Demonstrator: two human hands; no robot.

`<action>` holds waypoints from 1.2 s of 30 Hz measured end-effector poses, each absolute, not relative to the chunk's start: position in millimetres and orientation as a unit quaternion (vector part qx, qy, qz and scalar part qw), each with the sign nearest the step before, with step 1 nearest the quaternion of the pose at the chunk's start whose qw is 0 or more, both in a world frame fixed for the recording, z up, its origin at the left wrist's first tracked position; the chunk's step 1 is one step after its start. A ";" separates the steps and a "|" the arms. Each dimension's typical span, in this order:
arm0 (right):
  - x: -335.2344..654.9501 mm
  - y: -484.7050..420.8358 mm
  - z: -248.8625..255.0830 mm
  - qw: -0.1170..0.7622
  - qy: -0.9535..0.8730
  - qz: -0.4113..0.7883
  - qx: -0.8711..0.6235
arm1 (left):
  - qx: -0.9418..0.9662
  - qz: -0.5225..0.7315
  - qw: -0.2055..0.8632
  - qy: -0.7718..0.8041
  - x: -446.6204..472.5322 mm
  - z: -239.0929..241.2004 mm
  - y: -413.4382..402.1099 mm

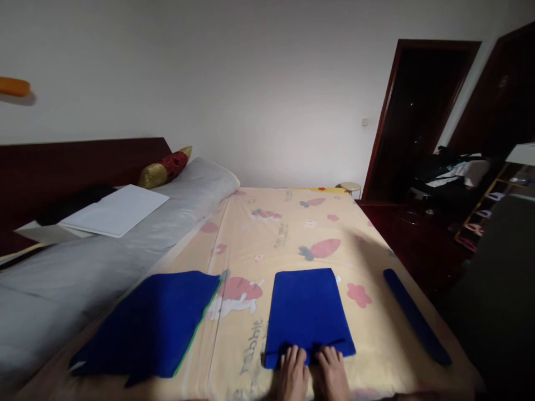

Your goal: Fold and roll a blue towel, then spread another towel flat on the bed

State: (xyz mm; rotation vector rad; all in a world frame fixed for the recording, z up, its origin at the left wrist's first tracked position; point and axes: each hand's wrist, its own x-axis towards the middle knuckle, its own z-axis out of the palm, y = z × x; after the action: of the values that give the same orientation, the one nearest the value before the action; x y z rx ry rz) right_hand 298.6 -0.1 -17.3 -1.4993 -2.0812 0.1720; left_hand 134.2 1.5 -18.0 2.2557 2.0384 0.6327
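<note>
A blue cloth (307,306), folded into a rectangle with a small white tag at its far right corner, lies flat on the bed. My left hand (294,372) is at the middle of its near edge, fingers curled over the fabric. Close beside it, my right hand (331,372) grips the same edge in the same way. A dark crease or shadow runs across the fabric by the fingertips. Off to the left, a larger blue cloth with a green edge (154,323) is spread out unevenly. At the right lies a long, narrow blue strip of folded or rolled cloth (416,314).
A cream sheet (267,245) printed with carrots and rabbits covers the bed. Along the left are a grey quilt (167,239), white boards or papers (119,211) and a red-gold cushion (165,167). A round stool (350,186) and a shoe rack (480,217) stand beyond.
</note>
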 end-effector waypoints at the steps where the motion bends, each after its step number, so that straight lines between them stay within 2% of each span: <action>1: 292.9 -1.8 -16.2 0.281 -0.786 0.074 -0.546 | 0.731 0.212 0.016 0.649 138.9 -20.2 1.0; 9: 371.1 -12.6 -14.3 0.286 -0.727 0.055 -0.622 | 0.682 0.191 -0.013 0.706 62.9 18.2 -7.0; 12: 353.9 -15.3 -7.5 0.271 -0.720 0.050 -0.636 | 0.661 0.179 -0.017 0.728 84.7 19.6 -10.1; 18: 292.1 -14.7 2.9 0.246 -0.801 0.099 -0.537 | 0.702 0.196 0.007 0.684 126.9 2.5 -12.6; 25: 378.4 -15.7 -18.0 0.261 -0.727 0.072 -0.632 | 0.680 0.195 0.029 0.706 43.2 16.7 -17.3; 31: 384.8 -8.5 -20.0 0.270 -0.724 0.068 -0.631 | 0.671 0.184 0.062 0.716 51.0 24.4 -15.9; 36: 378.5 4.5 -2.8 0.277 -0.716 0.042 -0.640 | 0.682 0.204 0.071 0.698 45.1 42.5 -4.0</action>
State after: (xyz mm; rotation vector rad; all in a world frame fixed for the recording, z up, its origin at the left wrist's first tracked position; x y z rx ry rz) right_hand 378.5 4.5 -2.8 -1.7175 -1.9212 0.1120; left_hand 45.1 -4.0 42.5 2.0517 2.0993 0.6148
